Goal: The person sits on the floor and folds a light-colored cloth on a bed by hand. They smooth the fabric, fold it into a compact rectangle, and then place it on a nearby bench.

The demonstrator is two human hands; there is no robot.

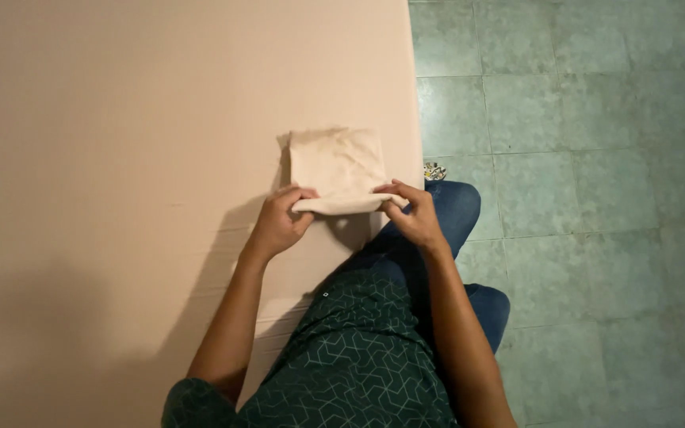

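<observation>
Cloth (337, 168) on beige table (120, 119)

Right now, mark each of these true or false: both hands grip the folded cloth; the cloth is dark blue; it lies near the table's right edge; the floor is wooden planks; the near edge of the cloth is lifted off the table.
1. Both hands grip the folded cloth. True: the left hand and the right hand each pinch a near corner.
2. The cloth is dark blue. False: it is cream-white.
3. It lies near the right edge of the table. True.
4. The floor is wooden planks. False: it is greenish square tiles.
5. The near edge of the cloth is lifted off the table. True: it curls up between the fingers.
</observation>
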